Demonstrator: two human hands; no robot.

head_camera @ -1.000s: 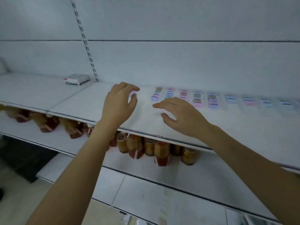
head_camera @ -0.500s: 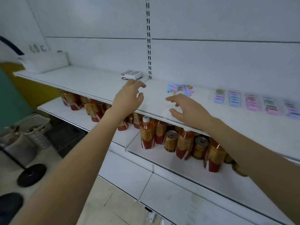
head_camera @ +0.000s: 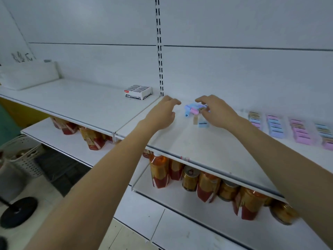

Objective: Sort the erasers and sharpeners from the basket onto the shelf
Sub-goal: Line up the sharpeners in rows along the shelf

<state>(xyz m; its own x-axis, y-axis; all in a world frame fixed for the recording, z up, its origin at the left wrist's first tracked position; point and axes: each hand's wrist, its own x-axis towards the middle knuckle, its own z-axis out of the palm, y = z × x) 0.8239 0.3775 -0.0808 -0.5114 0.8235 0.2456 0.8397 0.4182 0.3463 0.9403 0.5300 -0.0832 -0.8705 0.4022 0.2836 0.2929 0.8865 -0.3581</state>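
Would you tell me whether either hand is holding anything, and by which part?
The left hand holds nothing. The right hand is at the loose pile of pastel erasers and sharpeners; whether it pinches one cannot be told.

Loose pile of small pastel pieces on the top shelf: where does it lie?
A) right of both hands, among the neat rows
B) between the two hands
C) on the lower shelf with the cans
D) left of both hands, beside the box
B: the loose pile lies on the top shelf between the left hand and the right hand, whose fingers reach over it.
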